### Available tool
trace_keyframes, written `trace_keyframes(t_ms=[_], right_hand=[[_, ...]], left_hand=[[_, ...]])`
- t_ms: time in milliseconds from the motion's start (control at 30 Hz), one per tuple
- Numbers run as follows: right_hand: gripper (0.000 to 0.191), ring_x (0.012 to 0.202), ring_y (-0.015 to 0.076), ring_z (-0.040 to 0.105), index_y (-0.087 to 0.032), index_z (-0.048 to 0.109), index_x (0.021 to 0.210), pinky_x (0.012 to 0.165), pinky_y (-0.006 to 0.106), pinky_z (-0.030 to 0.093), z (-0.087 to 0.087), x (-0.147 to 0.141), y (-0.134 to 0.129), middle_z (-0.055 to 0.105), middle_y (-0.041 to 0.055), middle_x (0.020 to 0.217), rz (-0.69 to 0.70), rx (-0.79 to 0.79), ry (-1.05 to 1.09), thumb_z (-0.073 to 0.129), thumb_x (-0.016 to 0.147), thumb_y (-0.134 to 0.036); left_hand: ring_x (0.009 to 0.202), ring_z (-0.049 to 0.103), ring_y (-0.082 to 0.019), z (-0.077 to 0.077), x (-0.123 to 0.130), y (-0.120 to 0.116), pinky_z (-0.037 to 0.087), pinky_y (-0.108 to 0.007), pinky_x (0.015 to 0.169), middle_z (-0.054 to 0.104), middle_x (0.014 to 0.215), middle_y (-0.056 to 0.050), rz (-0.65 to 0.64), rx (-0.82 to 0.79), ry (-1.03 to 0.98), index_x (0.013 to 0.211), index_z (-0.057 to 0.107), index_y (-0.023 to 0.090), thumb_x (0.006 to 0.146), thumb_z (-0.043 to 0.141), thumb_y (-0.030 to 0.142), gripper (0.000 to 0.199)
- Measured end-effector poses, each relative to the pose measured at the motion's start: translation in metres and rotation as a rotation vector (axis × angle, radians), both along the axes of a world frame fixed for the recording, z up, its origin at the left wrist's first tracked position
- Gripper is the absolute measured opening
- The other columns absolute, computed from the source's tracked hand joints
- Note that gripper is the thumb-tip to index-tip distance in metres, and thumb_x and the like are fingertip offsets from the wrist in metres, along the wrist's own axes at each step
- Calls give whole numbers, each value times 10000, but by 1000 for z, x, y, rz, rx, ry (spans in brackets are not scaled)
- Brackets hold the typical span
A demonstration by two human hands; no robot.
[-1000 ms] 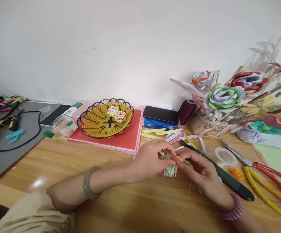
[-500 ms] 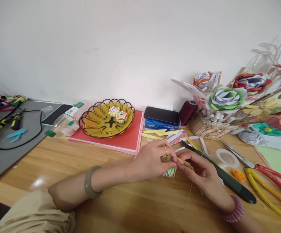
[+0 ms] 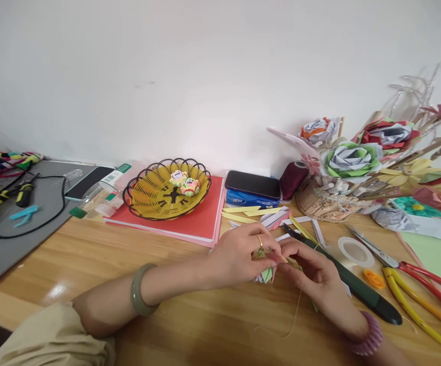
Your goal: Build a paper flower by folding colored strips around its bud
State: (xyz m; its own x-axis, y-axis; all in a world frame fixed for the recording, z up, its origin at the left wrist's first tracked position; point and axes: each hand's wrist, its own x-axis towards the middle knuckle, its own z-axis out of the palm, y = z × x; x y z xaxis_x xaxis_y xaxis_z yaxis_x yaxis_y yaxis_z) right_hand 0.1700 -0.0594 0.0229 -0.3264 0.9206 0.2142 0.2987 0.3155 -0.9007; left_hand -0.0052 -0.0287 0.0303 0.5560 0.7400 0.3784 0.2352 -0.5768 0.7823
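Note:
My left hand (image 3: pixel 241 256), with a gold ring on one finger, is closed around a small folded paper flower (image 3: pixel 266 274) in green, white and pink. Much of the flower is covered by my fingers. Touching the left fingertips, my right hand (image 3: pixel 315 272) pinches at the flower's right edge, where a bit of pink and yellow paper shows. A thin pale thread (image 3: pixel 292 317) hangs below my hands onto the wooden table (image 3: pixel 189 325). Beside my right hand lies a dark green tool with a long handle (image 3: pixel 361 292).
A yellow woven basket (image 3: pixel 147 198) with two paper flowers rests on red paper (image 3: pixel 163 229). Behind my hands are paper strips (image 3: pixel 243 209) and a phone (image 3: pixel 253 184) on a blue pack. Rightward lie a tape roll (image 3: pixel 355 251), scissors (image 3: pixel 380 256) and a paper-flower arrangement (image 3: pixel 352 160).
Both hands stay together at the paper flower, with only slight finger movement at the pinched edge. The whole view has shifted slightly.

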Motion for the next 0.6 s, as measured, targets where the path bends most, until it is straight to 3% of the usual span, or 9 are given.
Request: trace_keyframes(t_ms=[133, 267, 600], right_hand=[[69, 788, 180, 570, -212, 560, 760, 719, 293, 460, -1, 0, 1, 613, 35, 829, 15, -3, 4, 540, 811, -254], [75, 801, 184, 576, -213, 566, 791, 717, 299, 470, -1, 1, 2, 613, 37, 841, 20, -39, 13, 538, 815, -278], [182, 624, 139, 579, -191, 549, 749, 627, 285, 491, 5, -3, 0, 578, 0, 727, 32, -281, 136, 580, 789, -366]], left_hand=[[738, 541, -111, 0, 1, 3, 435, -213, 676, 573, 777, -16, -20, -100, -4, 706, 616, 161, 694, 646, 192, 45], [683, 524, -101, 2, 1, 7, 403, -197, 595, 569, 731, -10, -46, -355, -1, 664, 586, 138, 666, 669, 245, 136], [617, 479, -82, 10, -3, 19, 365, -206, 597, 557, 665, 11, -199, -763, -79, 660, 560, 129, 647, 643, 256, 152]])
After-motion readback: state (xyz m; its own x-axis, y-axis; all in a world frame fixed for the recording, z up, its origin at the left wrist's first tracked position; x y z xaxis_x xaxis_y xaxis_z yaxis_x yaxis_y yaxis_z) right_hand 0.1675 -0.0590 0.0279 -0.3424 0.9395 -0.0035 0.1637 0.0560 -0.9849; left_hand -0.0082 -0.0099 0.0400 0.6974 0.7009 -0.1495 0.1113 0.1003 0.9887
